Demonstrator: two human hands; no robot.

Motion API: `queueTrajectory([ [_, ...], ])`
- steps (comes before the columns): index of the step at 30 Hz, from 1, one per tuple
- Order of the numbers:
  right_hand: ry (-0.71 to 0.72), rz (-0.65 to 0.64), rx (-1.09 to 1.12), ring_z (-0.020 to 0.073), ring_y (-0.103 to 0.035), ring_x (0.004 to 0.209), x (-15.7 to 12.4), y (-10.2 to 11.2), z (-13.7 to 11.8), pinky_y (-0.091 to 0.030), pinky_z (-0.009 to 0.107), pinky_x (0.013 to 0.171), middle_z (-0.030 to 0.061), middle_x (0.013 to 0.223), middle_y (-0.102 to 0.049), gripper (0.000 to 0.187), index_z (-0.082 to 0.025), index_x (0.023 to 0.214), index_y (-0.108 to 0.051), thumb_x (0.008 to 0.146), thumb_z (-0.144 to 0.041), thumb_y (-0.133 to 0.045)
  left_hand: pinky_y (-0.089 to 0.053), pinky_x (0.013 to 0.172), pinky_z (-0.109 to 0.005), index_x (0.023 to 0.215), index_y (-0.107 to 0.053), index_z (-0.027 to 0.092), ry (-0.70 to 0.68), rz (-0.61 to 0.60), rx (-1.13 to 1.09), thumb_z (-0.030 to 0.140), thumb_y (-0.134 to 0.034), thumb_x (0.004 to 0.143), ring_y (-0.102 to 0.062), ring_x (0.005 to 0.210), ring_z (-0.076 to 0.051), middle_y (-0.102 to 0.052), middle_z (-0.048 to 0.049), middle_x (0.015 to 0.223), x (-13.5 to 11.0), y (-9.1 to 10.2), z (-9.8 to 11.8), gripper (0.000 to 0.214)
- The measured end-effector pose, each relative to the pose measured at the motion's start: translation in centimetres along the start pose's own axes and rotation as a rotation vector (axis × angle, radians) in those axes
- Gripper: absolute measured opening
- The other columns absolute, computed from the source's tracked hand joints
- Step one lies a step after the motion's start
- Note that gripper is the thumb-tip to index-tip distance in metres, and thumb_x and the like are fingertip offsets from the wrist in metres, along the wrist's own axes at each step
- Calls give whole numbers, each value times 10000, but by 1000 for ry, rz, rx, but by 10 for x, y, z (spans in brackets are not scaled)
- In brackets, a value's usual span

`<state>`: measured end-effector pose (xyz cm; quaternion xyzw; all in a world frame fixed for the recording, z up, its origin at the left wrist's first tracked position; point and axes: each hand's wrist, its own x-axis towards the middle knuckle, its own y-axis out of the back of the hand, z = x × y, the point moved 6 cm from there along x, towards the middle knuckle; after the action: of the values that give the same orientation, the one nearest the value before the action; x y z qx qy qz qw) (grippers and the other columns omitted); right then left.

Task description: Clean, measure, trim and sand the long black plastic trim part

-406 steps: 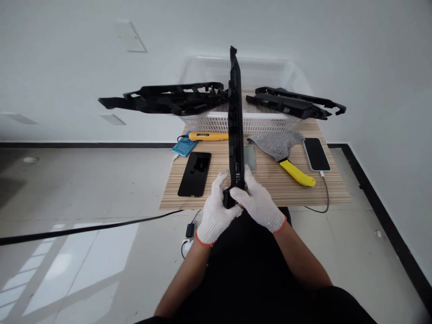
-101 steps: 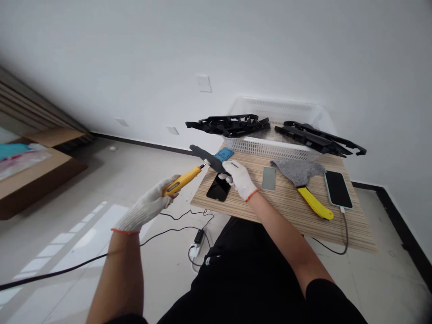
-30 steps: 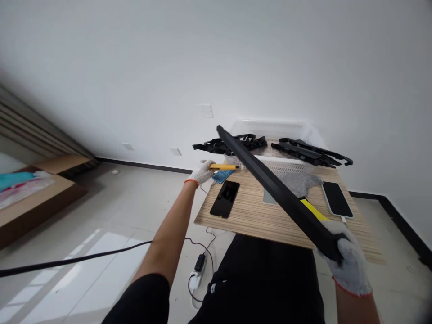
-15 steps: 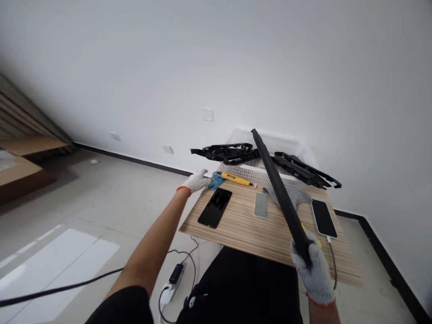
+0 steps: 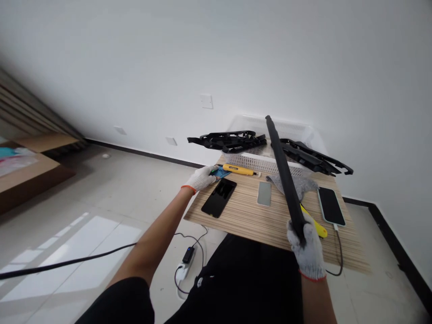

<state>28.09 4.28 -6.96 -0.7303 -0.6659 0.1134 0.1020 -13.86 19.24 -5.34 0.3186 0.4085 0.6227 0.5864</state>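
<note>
My right hand [image 5: 307, 247], in a white knit glove, is closed around the lower end of a long black plastic trim strip [image 5: 285, 171]. The strip slants up and away over the table to the white basket. A yellow-handled tool [image 5: 315, 222] lies partly hidden behind the strip and that hand. At the table's left edge, my gloved left hand [image 5: 202, 177] has its fingers closed at a small dark thing with a green light, too small to name. The blue packet [image 5: 222, 173] lies by its fingertips, beside a yellow pen-shaped electric tool [image 5: 239, 169].
A white plastic basket [image 5: 249, 160] holds several black trim pieces [image 5: 229, 141] that overhang its sides. On the wooden table [image 5: 243, 220] lie a black phone [image 5: 219, 198], a small grey rectangle [image 5: 264, 193], a grey cloth [image 5: 305, 185] and a phone with a cable [image 5: 330, 205].
My left hand has moved in to the blue packet, its fingers now closing by it. The right hand still grips the strip. The view has shifted slightly.
</note>
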Motion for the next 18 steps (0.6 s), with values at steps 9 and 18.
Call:
queueTrajectory([
  [9, -87, 17, 135, 122, -425, 488, -8, 5, 5, -247, 249, 392, 57, 900, -669, 482, -351, 1204, -601, 826, -609, -752, -533, 923, -433, 1420, -642, 246, -102, 21, 157, 379, -607, 861, -706, 1106, -390, -753, -154, 1215, -11, -1, -2, 576],
  [18, -42, 76, 189, 82, -434, 483, -14, 17, 3, -271, 187, 390, 30, 850, -665, 503, -302, 1155, -619, 790, -592, -805, -458, 1144, -427, 1501, -569, 212, -266, 1, 171, 323, -629, 866, -573, 1367, -356, -559, -149, 1541, 5, -11, -7, 648],
])
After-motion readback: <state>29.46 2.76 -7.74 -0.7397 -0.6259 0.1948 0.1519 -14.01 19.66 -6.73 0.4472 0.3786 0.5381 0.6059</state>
